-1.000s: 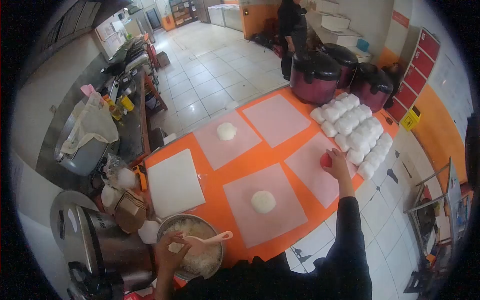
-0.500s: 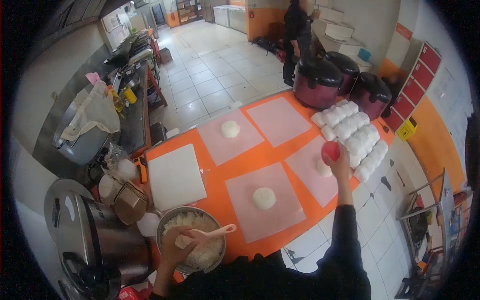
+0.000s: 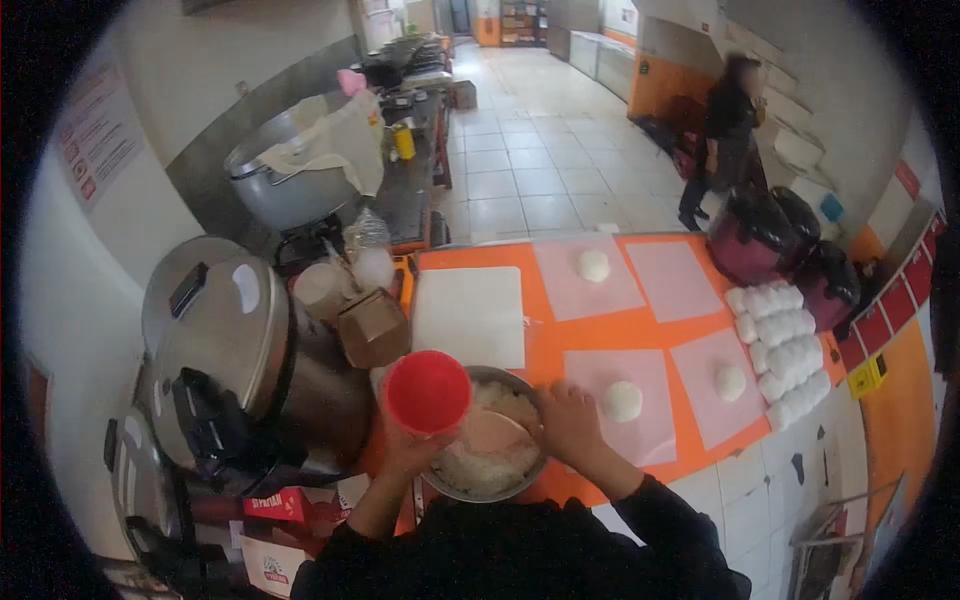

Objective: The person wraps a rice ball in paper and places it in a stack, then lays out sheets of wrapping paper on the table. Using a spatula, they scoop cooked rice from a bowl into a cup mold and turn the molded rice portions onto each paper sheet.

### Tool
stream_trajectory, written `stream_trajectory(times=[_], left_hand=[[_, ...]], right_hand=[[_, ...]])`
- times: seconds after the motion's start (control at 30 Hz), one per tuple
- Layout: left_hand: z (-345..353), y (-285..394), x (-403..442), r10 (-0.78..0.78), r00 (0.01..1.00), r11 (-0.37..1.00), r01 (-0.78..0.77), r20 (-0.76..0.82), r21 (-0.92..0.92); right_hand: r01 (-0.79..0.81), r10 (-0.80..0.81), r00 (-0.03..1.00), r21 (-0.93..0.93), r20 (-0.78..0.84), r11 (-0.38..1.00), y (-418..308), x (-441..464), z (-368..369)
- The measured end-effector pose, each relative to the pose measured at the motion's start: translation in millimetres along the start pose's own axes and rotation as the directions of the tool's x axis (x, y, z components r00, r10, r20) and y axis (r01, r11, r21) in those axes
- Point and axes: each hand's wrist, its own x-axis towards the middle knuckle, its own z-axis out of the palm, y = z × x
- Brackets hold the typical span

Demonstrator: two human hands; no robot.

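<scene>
My left hand [image 3: 408, 448] is wrapped round a red cup [image 3: 428, 392], its mouth facing up, at the left side of a metal bowl [image 3: 440, 487] of cooked rice [image 3: 470, 470]. A pale pink rice paddle [image 3: 498, 428] lies with its blade in the rice. My right hand [image 3: 570, 422] is at the bowl's right rim, fingers closed round the paddle's handle, which they mostly hide. To the right, rounded rice mounds [image 3: 622, 401] sit on pink paper sheets [image 3: 640, 445]; one mound [image 3: 729, 383] rests on the sheet nearest the wrapped white packets.
White wrapped packets [image 3: 785, 345] are stacked at the orange table's [image 3: 545, 345] right end, before dark red cookers [image 3: 750, 240]. A large steel pot [image 3: 320, 380] and a cardboard box [image 3: 375, 328] stand left. A person [image 3: 733, 125] stands beyond the table.
The red cup has passed from my right hand, over the right-hand mound, to my left hand beside the bowl. My right hand has come to the paddle. The view has turned right-to-left.
</scene>
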Motion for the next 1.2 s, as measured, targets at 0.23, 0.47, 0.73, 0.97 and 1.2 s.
stream_trajectory(times=[0.23,0.47,0.73,0.97,1.2], left_hand=[[-39,-49,0,0.041,0.991,0.995,-0.029,-0.125,0.091],[-35,6,-19,-0.364,0.919,0.322,-0.03,0.153,0.946],[-9,-61,-19,-0.304,0.91,-0.058,-0.313,0.282,0.948],[-17,-56,-10,-0.268,0.901,0.223,-0.287,0.341,0.932],[-29,-74,-2,-0.289,0.863,0.346,-0.31,0.415,0.885]], right_hand=[[0.047,-0.015,0.935,-0.08,0.356,0.996,-16,-26,22],[0.081,-0.002,0.983,-0.42,0.185,0.904,4,13,-21],[0.291,-0.16,0.926,-0.376,0.342,0.88,14,98,17],[0.246,-0.198,0.935,-0.139,0.293,0.959,39,77,45],[0.48,-0.5,0.866,-0.302,0.013,0.823,-32,-8,52]])
